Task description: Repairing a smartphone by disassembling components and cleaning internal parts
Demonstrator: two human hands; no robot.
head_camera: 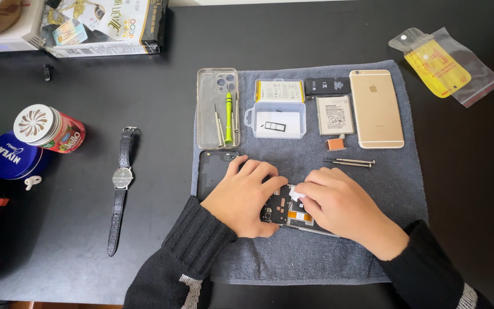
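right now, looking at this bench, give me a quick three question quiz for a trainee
1. True or false: the gold phone lies face down on the grey towel.
2. Which lies inside the clear phone case? A) a wristwatch B) a green-handled screwdriver C) a battery
3. What do the left hand and right hand both rest on?

Key
1. True: its back with the camera faces up.
2. B. The wristwatch lies on the black table, left of the towel.
3. The opened phone with its circuit board showing; the right fingers pinch a small white piece over it.
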